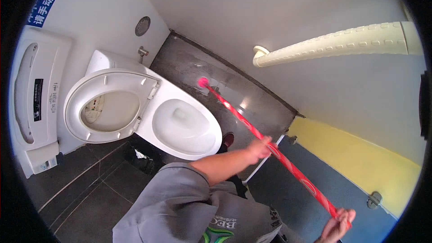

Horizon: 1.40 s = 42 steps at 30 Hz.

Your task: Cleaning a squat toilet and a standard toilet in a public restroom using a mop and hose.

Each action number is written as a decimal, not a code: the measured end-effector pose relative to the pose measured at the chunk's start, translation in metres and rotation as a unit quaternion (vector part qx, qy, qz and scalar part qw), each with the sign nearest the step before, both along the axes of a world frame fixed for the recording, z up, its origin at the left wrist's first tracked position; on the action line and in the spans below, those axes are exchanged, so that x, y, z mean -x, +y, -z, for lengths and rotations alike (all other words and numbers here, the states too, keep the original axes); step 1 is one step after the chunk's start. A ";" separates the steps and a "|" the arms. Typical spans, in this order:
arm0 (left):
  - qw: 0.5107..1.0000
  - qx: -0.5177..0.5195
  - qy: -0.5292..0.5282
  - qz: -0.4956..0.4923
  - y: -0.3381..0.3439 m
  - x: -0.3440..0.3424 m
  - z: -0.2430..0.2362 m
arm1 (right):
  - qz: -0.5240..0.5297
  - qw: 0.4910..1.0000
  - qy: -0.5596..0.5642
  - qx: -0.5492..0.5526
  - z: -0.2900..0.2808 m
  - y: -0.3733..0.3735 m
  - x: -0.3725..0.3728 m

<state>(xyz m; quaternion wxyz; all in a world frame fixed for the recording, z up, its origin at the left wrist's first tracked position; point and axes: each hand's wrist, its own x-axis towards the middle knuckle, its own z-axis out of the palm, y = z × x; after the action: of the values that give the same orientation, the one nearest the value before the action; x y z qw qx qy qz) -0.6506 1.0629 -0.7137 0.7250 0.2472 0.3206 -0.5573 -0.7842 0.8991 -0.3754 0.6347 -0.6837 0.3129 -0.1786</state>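
Observation:
A long mop handle [243, 119], red with a pale swirling pattern, slants from the lower right up to the wet grey floor beside the toilet. Its far end is a bright pink round piece [203, 82] close to the floor; the head beneath it is hard to make out. My left hand [259, 149] is closed round the middle of the handle. Near its upper end, at the lower right, my right hand [338, 226] grips it too. The white toilet bowl [211, 128] stands left of the handle, with its seat [74, 108] raised.
A cream grab bar [333, 49] juts along the right wall. At the left, a white folded panel unit [63, 58] hangs on the wall. A dark bin [150, 164] with white paper stands beside the toilet. The blue and yellow partition [351, 146] borders the lower right.

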 end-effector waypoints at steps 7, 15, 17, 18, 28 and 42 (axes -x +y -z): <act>0.979 0.161 0.111 0.055 -0.096 0.049 -0.040 | 0.014 0.991 -0.038 0.127 -0.079 0.035 0.012; 0.985 0.126 0.098 0.062 -0.117 0.062 -0.046 | -0.064 0.965 -0.028 0.254 -0.069 0.047 0.019; 0.989 0.113 0.090 0.044 -0.100 0.057 -0.040 | -0.085 0.974 -0.063 0.202 -0.065 0.033 0.023; 0.991 0.108 0.079 0.023 -0.089 0.051 -0.036 | -0.088 0.974 -0.067 0.197 -0.059 0.031 0.024; 0.975 -0.099 -0.076 -0.183 0.081 -0.097 0.053 | -0.137 0.987 -0.081 -0.024 0.094 0.080 -0.048; 0.943 -0.166 -0.231 -0.172 0.180 -0.133 0.094 | -0.303 0.948 -0.093 -0.014 0.128 0.125 -0.101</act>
<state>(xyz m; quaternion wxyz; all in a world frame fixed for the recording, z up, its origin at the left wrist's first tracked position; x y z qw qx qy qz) -0.5177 1.2428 -0.8082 0.8126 0.4268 0.2697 -0.2911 -0.6832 1.0241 -0.5035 0.6948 -0.7175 0.0334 -0.0358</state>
